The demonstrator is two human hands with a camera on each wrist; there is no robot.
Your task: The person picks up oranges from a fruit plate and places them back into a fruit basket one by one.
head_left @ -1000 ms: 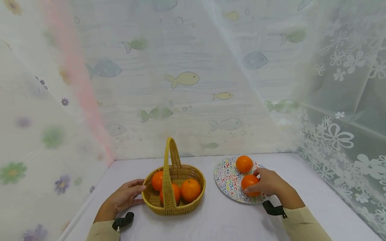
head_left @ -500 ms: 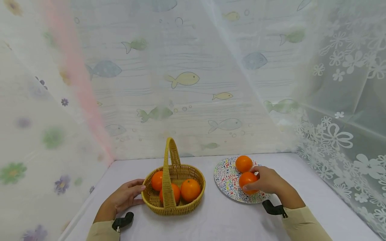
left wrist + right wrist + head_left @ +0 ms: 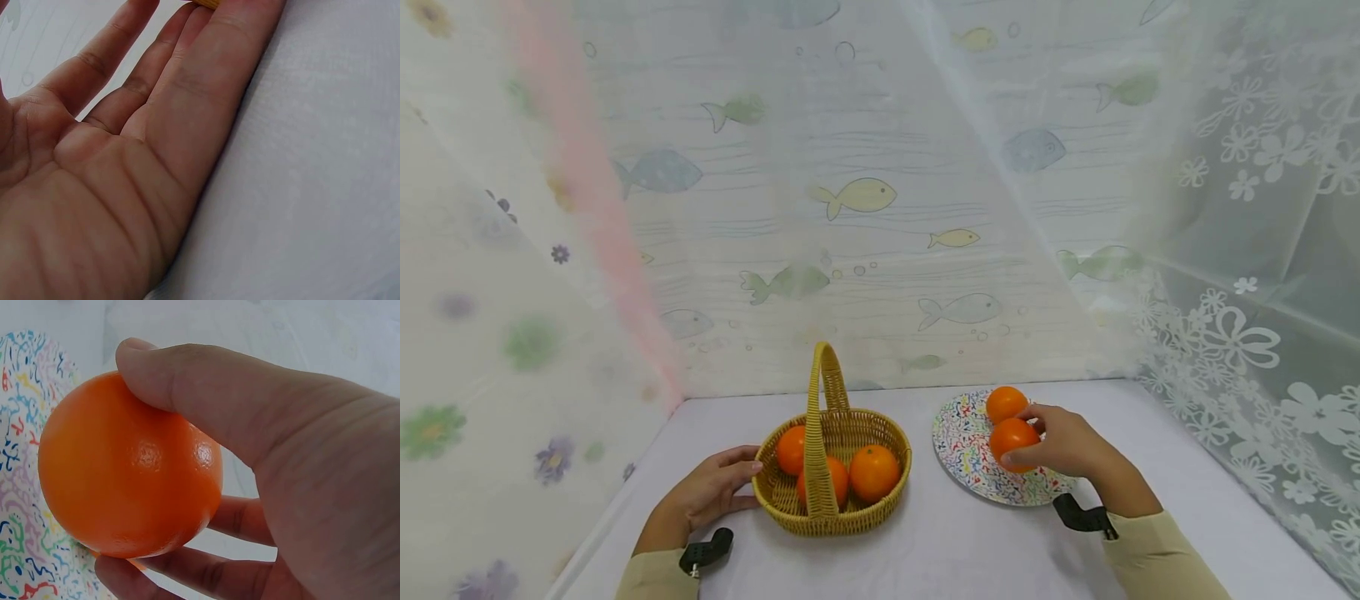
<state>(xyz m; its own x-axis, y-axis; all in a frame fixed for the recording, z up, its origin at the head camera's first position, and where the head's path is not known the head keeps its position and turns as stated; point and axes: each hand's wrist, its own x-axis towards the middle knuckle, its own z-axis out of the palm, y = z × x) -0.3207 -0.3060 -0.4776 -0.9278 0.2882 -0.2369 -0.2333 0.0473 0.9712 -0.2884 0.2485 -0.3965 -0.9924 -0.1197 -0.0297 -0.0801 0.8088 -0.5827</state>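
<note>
My right hand (image 3: pixel 1063 442) holds an orange (image 3: pixel 1012 443) over the speckled plate (image 3: pixel 958 446); in the right wrist view the thumb lies across the top of this orange (image 3: pixel 125 469) and the fingers curl under it. Just behind it, a second orange (image 3: pixel 1006 403) rests on the plate. At the left, my left hand (image 3: pixel 715 487) touches the side of a yellow wicker basket (image 3: pixel 868 523) with its fingers fairly straight. The left wrist view shows the palm (image 3: pixel 94 206) and only a sliver of the basket. Three oranges lie in the basket, one partly behind the tall handle (image 3: pixel 814 400).
A white cloth (image 3: pixel 940 550) covers the table. Fish-patterned sheeting (image 3: pixel 865 275) hangs along the back, with flowered sheets at the left and right sides. A black wrist camera (image 3: pixel 1081 512) sits by the right sleeve, another (image 3: pixel 707 550) by the left.
My right hand has raised the orange slightly from the plate and shifted it a little back and left, partly covering the other orange. My left hand and the basket stay still.
</note>
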